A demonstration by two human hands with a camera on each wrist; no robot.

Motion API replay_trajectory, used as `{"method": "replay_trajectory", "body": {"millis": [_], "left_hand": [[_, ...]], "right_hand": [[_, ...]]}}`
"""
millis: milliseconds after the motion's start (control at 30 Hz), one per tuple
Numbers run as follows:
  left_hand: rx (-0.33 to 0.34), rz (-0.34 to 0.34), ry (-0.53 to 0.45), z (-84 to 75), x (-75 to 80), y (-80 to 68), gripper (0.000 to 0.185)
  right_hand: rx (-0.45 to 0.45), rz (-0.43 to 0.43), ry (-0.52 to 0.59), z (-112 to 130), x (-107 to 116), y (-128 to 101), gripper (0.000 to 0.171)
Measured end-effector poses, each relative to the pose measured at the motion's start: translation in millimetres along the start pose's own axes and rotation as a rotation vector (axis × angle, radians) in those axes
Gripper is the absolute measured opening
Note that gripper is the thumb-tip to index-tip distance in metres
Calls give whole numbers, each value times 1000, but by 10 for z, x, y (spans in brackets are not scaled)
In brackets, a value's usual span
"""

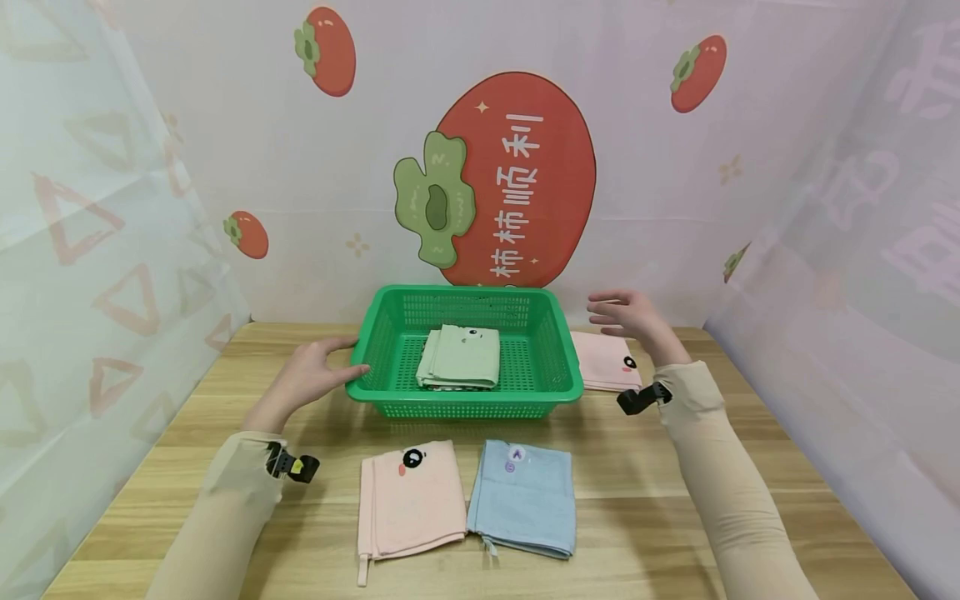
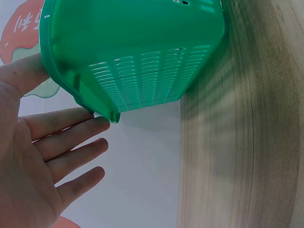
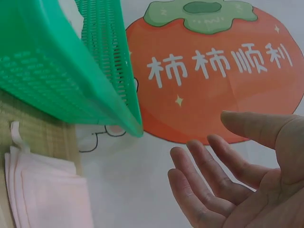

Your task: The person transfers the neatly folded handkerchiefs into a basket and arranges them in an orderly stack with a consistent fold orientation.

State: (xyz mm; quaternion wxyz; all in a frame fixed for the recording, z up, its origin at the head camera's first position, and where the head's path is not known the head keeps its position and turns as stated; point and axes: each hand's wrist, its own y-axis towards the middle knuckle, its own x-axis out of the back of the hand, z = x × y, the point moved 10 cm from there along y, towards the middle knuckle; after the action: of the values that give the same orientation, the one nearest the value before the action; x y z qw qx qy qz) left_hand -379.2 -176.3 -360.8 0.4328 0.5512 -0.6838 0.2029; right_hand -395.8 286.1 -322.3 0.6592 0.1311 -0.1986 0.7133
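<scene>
At the far left, the left hand [image 1: 303, 375] sits against the left rim of the green plastic basket [image 1: 465, 397], thumb lying over the rim, the other fingers straight and spread at its outer side; thumb and fingers stand apart with the rim between them. A black wrist camera [image 1: 294, 463] is strapped to the beige sleeve behind it. Right of that hand and nearer the person, a folded pink towel [image 1: 412, 504] lies on the wooden table [image 1: 645, 517], its hanging loop at the lower left corner and an eye motif near the top. Level with the left hand and to its right, folded pale green towels [image 1: 461, 357] rest inside the basket. Nearer the person than the basket, between the two hands, a folded blue towel [image 1: 522, 500] lies just beside the pink one. Another pink towel [image 1: 603, 367] lies right of the basket, below the right hand [image 1: 630, 317]. That hand hangs clear of the basket, holding nothing, its fingers loosely bent and apart from the thumb.
</scene>
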Motion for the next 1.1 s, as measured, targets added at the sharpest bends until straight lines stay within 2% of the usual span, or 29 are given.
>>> {"method": "replay_trajectory", "body": {"millis": [567,1100], "left_hand": [[-4,5,9,-34,29,12,68],[6,17,11,-18,23,8,70]], "right_hand": [[-60,-17,43,-443,248,6,52],[-155,-26,96,-868,335,-7,59]]}}
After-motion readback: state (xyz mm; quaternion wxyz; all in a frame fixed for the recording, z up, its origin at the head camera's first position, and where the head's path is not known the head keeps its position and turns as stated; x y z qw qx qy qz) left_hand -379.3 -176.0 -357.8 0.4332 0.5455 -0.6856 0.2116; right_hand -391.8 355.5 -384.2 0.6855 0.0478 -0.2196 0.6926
